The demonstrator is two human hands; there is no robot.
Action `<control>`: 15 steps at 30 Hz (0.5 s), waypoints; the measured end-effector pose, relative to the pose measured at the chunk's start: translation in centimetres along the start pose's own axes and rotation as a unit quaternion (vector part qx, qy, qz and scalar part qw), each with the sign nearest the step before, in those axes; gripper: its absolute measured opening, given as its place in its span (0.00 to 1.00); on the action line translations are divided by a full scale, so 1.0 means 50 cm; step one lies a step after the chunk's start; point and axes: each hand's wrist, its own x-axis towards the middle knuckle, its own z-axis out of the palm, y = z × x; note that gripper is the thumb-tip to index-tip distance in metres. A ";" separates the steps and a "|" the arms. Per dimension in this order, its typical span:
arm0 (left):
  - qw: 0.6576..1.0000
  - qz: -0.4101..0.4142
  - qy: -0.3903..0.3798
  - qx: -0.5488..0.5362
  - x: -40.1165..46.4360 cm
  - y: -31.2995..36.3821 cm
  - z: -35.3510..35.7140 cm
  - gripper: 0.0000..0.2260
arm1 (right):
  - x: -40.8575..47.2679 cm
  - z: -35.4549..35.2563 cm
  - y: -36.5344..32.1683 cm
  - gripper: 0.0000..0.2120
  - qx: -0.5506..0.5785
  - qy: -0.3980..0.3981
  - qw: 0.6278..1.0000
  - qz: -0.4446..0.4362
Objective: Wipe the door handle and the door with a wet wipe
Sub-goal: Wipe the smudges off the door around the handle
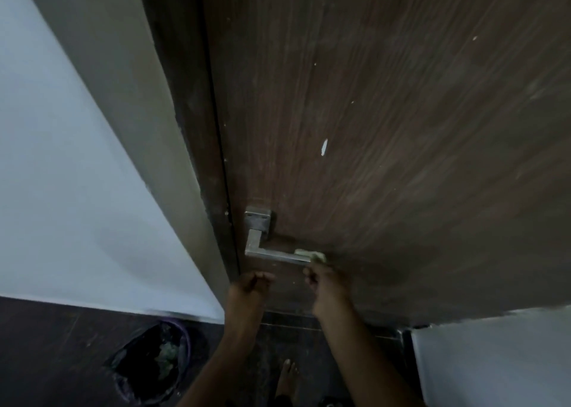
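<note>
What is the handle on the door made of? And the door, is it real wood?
The door handle looks like metal: silvery-grey, square-edged, with a dull brushed sheen and what look like screws in its plate. The door looks like wood or a wood-look laminate: dark brown with long grain streaks and small white specks. The picture cannot settle which. The wet wipe on the handle's end looks like soft pale cloth or paper.

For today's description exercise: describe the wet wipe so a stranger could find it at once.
Start at the brown wooden door and drop to its metal handle. At the lever's free end, the right hand holds a small pale green wet wipe, the only soft, light thing there.
</note>
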 end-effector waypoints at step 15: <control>0.999 0.006 0.027 0.019 0.036 0.013 -0.084 0.13 | -0.045 -0.020 -0.046 0.03 0.031 -0.100 0.994 -0.011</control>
